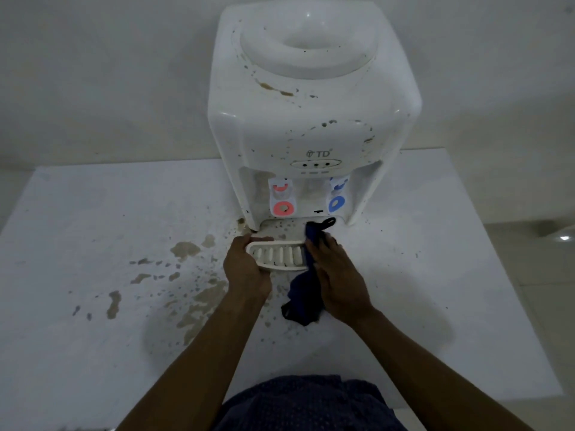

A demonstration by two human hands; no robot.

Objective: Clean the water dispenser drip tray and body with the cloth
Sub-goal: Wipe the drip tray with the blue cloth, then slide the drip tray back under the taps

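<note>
A white tabletop water dispenser [311, 119] stands at the back of a white table [93, 306], its body speckled with brown stains. It has a red tap [283, 207] and a blue tap [336, 203]. The slotted white drip tray [277, 255] is pulled out and tilted in front of the base. My left hand [245, 272] grips the tray's left end. My right hand [339, 281] holds a dark blue cloth [303, 303] against the tray's right end; part of the cloth hangs down below the hand.
Brown spill patches [199, 293] and splatter cover the table left of and under my hands. A pale wall stands behind the dispenser. The table's right edge drops to a tiled floor [544, 275]. My dark patterned clothing shows at the bottom.
</note>
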